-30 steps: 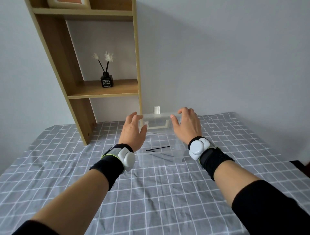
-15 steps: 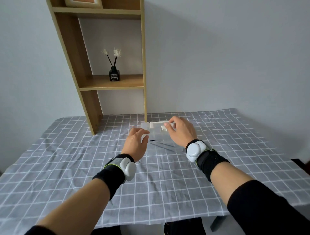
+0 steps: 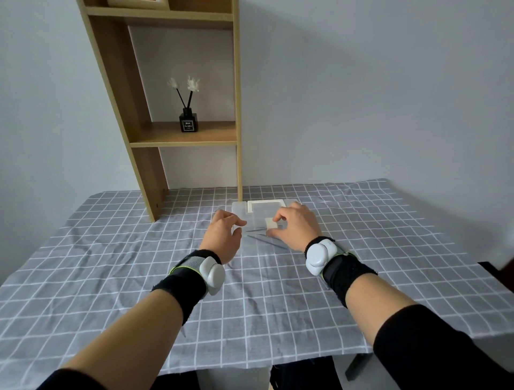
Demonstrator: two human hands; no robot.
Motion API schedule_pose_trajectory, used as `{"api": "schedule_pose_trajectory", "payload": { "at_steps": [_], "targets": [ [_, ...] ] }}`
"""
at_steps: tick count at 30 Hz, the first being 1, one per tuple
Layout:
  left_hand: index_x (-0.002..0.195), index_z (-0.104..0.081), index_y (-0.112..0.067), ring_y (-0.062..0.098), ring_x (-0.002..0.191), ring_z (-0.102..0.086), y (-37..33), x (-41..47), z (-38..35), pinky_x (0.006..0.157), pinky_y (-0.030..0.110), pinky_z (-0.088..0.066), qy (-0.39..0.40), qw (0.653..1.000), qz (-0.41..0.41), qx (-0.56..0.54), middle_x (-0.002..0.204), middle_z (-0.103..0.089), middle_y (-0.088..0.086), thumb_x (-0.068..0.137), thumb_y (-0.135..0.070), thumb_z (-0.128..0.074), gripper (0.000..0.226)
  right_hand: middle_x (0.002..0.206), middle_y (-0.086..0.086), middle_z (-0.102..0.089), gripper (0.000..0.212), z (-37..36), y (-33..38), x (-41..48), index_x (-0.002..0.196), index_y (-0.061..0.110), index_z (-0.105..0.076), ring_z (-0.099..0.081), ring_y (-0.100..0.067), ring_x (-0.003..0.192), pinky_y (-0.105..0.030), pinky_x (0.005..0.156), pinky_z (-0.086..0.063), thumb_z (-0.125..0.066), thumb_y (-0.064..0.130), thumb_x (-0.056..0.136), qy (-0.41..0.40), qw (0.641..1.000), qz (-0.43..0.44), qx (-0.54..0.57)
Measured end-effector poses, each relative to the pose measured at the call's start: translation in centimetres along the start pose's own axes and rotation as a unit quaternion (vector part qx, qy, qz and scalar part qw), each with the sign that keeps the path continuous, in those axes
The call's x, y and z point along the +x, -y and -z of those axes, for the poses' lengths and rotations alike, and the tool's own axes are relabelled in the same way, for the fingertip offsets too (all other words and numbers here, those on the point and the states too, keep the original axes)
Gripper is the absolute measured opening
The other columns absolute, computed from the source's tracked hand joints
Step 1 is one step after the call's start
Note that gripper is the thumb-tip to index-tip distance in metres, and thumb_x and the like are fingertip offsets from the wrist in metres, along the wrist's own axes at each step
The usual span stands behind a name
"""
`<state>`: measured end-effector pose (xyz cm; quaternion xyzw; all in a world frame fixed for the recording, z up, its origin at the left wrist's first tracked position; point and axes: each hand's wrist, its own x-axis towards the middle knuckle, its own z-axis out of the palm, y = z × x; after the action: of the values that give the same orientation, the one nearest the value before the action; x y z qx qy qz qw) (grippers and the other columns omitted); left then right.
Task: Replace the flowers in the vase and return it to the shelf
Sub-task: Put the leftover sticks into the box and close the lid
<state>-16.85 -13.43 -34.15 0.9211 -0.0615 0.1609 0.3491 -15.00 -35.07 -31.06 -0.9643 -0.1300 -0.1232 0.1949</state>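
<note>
A small black vase [image 3: 188, 125] holding two white flowers [image 3: 185, 83] on dark stems stands on the wooden shelf [image 3: 183, 137] at the back left. On the table right of the shelf's foot lies a flat clear plastic box [image 3: 257, 213] with a white-framed lid. Thin dark stems [image 3: 268, 240] show through it. My left hand [image 3: 225, 236] curls around the box's left edge. My right hand [image 3: 299, 227] pinches the white latch [image 3: 270, 222] on the box's near side.
A grey checked cloth [image 3: 139, 264] covers the table, whose front edge is close to me. The shelf unit's upright [image 3: 237, 111] rises just behind the box. A framed picture [image 3: 137, 2] sits on the upper shelf. The wall is directly behind.
The clear box came down from in front of the shelf to the table. My right hand moved from the box's side to its white latch, and my view pulled back.
</note>
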Motion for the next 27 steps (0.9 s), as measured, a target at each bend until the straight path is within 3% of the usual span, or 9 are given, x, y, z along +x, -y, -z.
{"api": "schedule_pose_trajectory", "payload": {
  "at_steps": [5, 9, 11, 13, 16, 20, 23, 27],
  "targets": [
    [0.11, -0.072, -0.02, 0.008, 0.098, -0.053, -0.1, -0.1, 0.0, 0.076, 0.004, -0.033, 0.002, 1.0, 0.005, -0.006, 0.115, -0.049, -0.007, 0.096, -0.011, -0.061, 0.021, 0.1, 0.001, -0.06, 0.034, -0.9, 0.1, 0.0, 0.092, 0.024, -0.068, -0.054, -0.025, 0.097, -0.039, 0.085, -0.043, -0.084, 0.047, 0.072, -0.028, 0.999, 0.004, -0.028],
    [0.11, -0.071, -0.02, 0.008, 0.098, -0.052, -0.1, -0.2, 0.0, 0.075, 0.002, -0.032, -0.003, 1.0, 0.002, -0.004, 0.115, -0.048, -0.006, 0.095, -0.01, -0.062, 0.02, 0.093, 0.001, -0.063, 0.029, -1.5, 0.4, 0.0, 0.087, 0.022, -0.065, -0.056, -0.026, 0.093, -0.039, 0.081, -0.043, -0.084, 0.04, 0.075, -0.042, 0.998, 0.011, -0.043],
    [0.11, -0.069, -0.02, 0.009, 0.1, -0.051, -0.3, -0.3, 0.0, 0.081, 0.006, -0.037, -0.002, 1.0, 0.001, -0.01, 0.116, -0.047, -0.007, 0.094, -0.012, -0.063, 0.019, 0.092, 0.002, -0.063, 0.028, -1.5, 0.3, -0.2, 0.089, 0.022, -0.064, -0.057, -0.025, 0.093, -0.039, 0.082, -0.043, -0.083, 0.04, 0.077, -0.04, 0.999, 0.008, -0.033],
    [0.111, -0.066, -0.02, 0.013, 0.1, -0.053, -0.6, -0.4, 0.1, 0.088, 0.02, -0.046, 0.005, 1.0, -0.002, -0.004, 0.119, -0.046, -0.005, 0.094, -0.016, -0.065, 0.017, 0.095, 0.003, -0.062, 0.03, -1.3, 0.3, -0.2, 0.092, 0.024, -0.063, -0.056, -0.024, 0.095, -0.038, 0.084, -0.042, -0.082, 0.042, 0.077, -0.036, 0.999, 0.005, -0.031],
    [0.116, -0.057, -0.022, 0.02, 0.097, -0.057, -0.8, -0.7, -0.1, 0.09, 0.032, -0.051, 0.018, 0.999, -0.005, 0.031, 0.128, -0.042, 0.003, 0.093, -0.027, -0.068, 0.026, 0.103, 0.0, -0.054, 0.041, -1.2, 0.2, -0.6, 0.099, 0.025, -0.062, -0.051, -0.024, 0.097, -0.037, 0.086, -0.041, -0.081, 0.051, 0.073, -0.055, 0.996, -0.001, -0.068],
    [0.137, -0.042, -0.034, 0.029, 0.101, -0.057, -0.7, -0.9, -0.6, 0.099, 0.041, -0.049, 0.036, 0.998, 0.048, 0.002, 0.145, -0.027, 0.013, 0.09, -0.037, -0.07, 0.055, 0.121, -0.008, -0.041, 0.075, -1.4, -0.3, -1.4, 0.123, 0.028, -0.055, -0.045, -0.032, 0.108, -0.045, 0.094, -0.042, -0.077, 0.068, 0.064, -0.071, 0.994, -0.055, -0.059],
    [0.149, -0.031, -0.041, 0.022, 0.102, -0.053, -0.6, -0.8, -1.3, 0.096, 0.033, -0.045, 0.068, 0.993, 0.089, -0.025, 0.15, -0.028, 0.015, 0.092, -0.042, -0.067, 0.068, 0.139, -0.014, -0.027, 0.097, -1.9, -1.1, -1.6, 0.14, 0.036, -0.04, -0.041, -0.039, 0.122, -0.05, 0.097, -0.047, -0.072, 0.079, 0.06, -0.019, 0.994, -0.104, -0.003],
    [0.151, -0.029, -0.042, 0.018, 0.099, -0.049, -1.1, -0.1, -2.6, 0.09, 0.026, -0.037, 0.07, 0.995, 0.067, -0.03, 0.141, -0.045, 0.014, 0.095, -0.044, -0.061, 0.064, 0.137, -0.008, -0.022, 0.101, -2.8, -2.0, -0.9, 0.146, 0.043, -0.03, -0.047, -0.037, 0.121, -0.044, 0.096, -0.053, -0.075, 0.076, 0.061, 0.014, 0.989, -0.121, 0.083]
  ]
}}
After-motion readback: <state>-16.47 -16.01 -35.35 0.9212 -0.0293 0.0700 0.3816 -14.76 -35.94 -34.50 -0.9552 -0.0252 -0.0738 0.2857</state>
